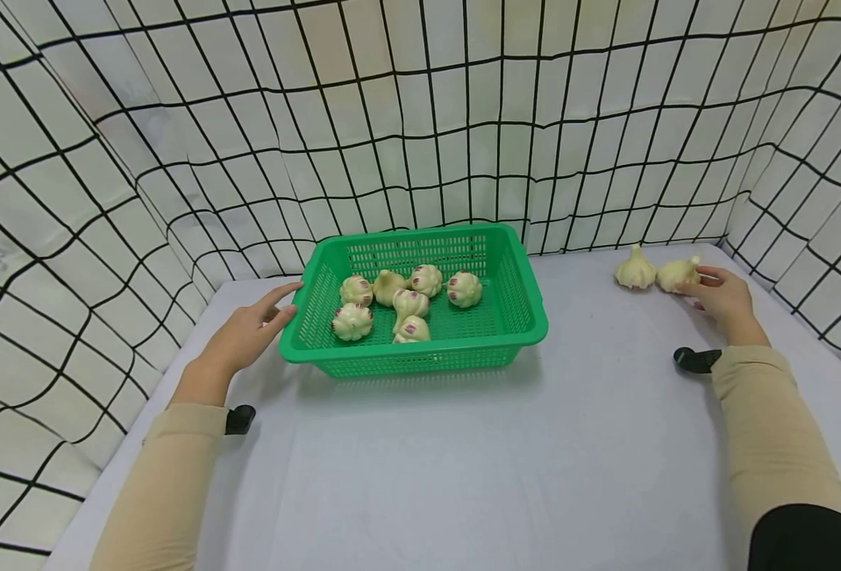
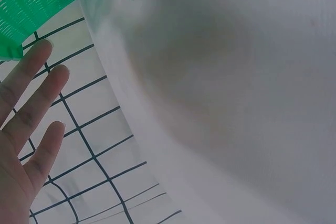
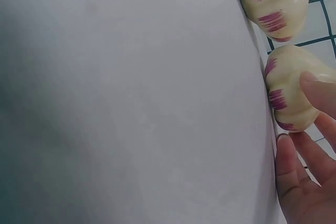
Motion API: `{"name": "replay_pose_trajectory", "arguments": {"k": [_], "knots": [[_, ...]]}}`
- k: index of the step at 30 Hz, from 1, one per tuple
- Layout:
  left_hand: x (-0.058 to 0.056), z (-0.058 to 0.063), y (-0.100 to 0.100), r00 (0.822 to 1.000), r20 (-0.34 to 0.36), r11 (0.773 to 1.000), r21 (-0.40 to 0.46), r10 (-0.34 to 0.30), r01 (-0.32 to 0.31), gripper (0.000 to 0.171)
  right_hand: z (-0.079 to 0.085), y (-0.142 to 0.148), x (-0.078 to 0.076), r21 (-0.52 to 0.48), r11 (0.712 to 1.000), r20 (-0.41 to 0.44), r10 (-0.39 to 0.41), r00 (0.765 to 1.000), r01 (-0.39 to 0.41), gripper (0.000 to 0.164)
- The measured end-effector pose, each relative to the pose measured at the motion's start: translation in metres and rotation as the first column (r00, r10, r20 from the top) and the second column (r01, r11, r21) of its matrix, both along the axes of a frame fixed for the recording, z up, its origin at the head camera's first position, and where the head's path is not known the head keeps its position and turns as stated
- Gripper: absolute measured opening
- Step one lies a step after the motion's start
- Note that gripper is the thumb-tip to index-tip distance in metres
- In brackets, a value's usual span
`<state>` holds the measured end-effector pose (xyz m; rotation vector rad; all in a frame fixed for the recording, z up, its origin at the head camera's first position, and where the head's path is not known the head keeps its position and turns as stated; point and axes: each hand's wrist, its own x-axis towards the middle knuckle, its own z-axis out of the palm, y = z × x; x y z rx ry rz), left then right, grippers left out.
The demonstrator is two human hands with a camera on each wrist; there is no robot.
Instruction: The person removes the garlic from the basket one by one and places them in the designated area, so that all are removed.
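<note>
At the far right of the table, my right hand (image 1: 723, 301) has its thumb and fingers around one side of a garlic bulb (image 1: 677, 274). In the right wrist view the thumb lies against this purple-streaked bulb (image 3: 291, 90) and the fingertips are at its edge. A second garlic bulb (image 1: 636, 268) stands just left of it. My left hand (image 1: 243, 337) is at the left end of a green plastic basket (image 1: 413, 362), fingertips right at the rim and fingers loosely extended. Several garlic bulbs (image 1: 464, 289) lie in the basket, mostly toward its left and middle.
A white-covered table (image 1: 463, 468) carries everything. Black wire grid (image 1: 427, 127) over white sheeting walls the back and both sides, rising close behind the basket and the two bulbs. Dark wrist devices (image 1: 694, 361) stick out beside both sleeves.
</note>
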<state>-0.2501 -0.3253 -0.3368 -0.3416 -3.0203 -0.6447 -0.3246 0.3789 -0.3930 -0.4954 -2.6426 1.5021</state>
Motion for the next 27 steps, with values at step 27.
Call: {"name": "replay_pose_trajectory", "arguments": {"k": [27], "knots": [[0.0, 0.0, 0.0, 1.0, 0.008, 1.0, 0.006, 0.002, -0.002, 0.064, 0.018, 0.007, 0.026, -0.105, 0.992, -0.25, 0.038, 0.967, -0.067, 0.048]]}}
